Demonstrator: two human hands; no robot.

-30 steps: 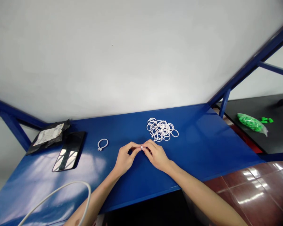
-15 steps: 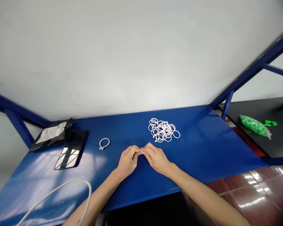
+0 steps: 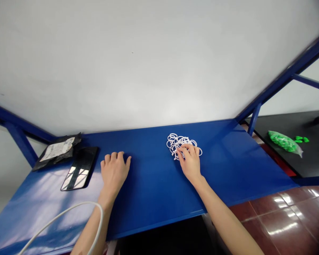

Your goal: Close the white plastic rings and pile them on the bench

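My right hand [image 3: 190, 163] is at a tangled pile of white plastic shower curtain rings [image 3: 172, 141]. Thumb and index fingertip come together on a ring at the pile's near left side, and the fingers cover part of the heap. Well to the left, my left hand [image 3: 115, 171] is palm down on or just above the blue table [image 3: 149, 198]. Its fingers bend downward with the thumb spread apart from them. The palm and fingertips are hidden, and no ring shows around this hand.
A black phone [image 3: 81, 168] lies left of my left hand, beside a black plastic parcel [image 3: 57, 150] with a white label. A white cable [image 3: 58, 214] loops over my left forearm. On a dark table at right sits a bag of green pieces [image 3: 284, 142].
My hands have parted from their shared pinch on a small white piece. The left moved left, over the spot where a lone ring lay; the right moved up to the pile.
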